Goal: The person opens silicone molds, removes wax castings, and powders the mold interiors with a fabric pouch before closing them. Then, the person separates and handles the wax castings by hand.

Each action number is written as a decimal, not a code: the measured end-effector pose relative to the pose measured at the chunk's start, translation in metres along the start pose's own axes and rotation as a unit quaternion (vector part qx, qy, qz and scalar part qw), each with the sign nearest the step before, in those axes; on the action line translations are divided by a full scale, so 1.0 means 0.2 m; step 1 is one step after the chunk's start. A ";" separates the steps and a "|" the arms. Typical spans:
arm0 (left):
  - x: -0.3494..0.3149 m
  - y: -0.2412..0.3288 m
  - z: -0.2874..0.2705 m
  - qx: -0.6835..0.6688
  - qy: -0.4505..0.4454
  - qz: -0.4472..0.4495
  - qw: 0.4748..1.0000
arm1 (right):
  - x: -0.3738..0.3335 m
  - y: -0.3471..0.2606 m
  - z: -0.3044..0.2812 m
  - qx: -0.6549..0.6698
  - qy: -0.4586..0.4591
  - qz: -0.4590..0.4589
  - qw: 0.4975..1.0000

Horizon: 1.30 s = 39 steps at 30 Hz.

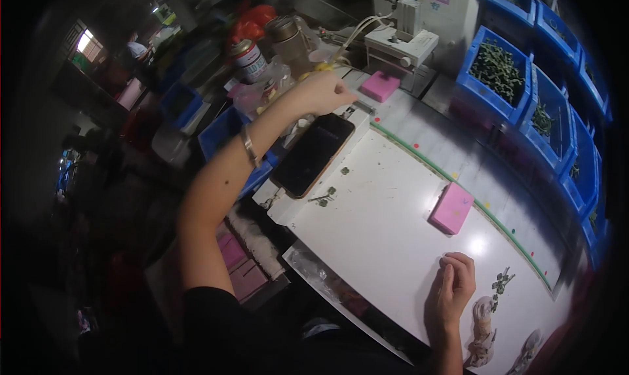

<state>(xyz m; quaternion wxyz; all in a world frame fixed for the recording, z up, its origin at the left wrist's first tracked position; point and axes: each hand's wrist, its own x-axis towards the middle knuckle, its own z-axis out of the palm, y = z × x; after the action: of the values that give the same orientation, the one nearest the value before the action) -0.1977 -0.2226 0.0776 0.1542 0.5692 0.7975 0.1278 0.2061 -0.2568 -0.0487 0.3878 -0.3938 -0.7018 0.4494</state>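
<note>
The left hand [327, 93] bunches at the table [373, 231]'s far-left corner; the right hand [457, 284] half-curls; whether either grips anything, I cannot tell.

The worktop [373, 244] is plain white — a green strip [429, 162] along its far side, a pink block [452, 208] on it. Worktop's left: black-screened phone [311, 157]; beyond the worktop — blue bins [488, 107], green sprigs [495, 70].

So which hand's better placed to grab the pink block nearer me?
Right hand, I'd say: it's close to that pink block, while the left hand is away by the phone's far end.
</note>
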 end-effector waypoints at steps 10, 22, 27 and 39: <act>-0.60 -0.19 0.18 -0.181 0.220 -0.030 0.958 | 0.01 -0.02 0.02 -0.069 -0.005 -0.006 0.998; -0.91 -0.19 0.35 -0.098 0.316 0.064 0.942 | -0.01 -0.06 0.07 -0.193 -0.004 -0.022 0.981; -0.92 -0.22 0.40 -0.066 0.302 0.130 0.942 | -0.01 -0.05 0.09 -0.197 0.010 -0.020 0.980; -0.89 -0.23 0.47 -0.017 0.305 0.138 0.942 | -0.01 -0.05 0.08 -0.230 0.011 -0.036 0.972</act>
<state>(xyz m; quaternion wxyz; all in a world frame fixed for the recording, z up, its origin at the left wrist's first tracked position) -0.1461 -0.4032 -0.0092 -0.1058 0.6046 0.7178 0.3287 0.1901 -0.2672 -0.0450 0.3102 -0.4516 -0.7959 0.2575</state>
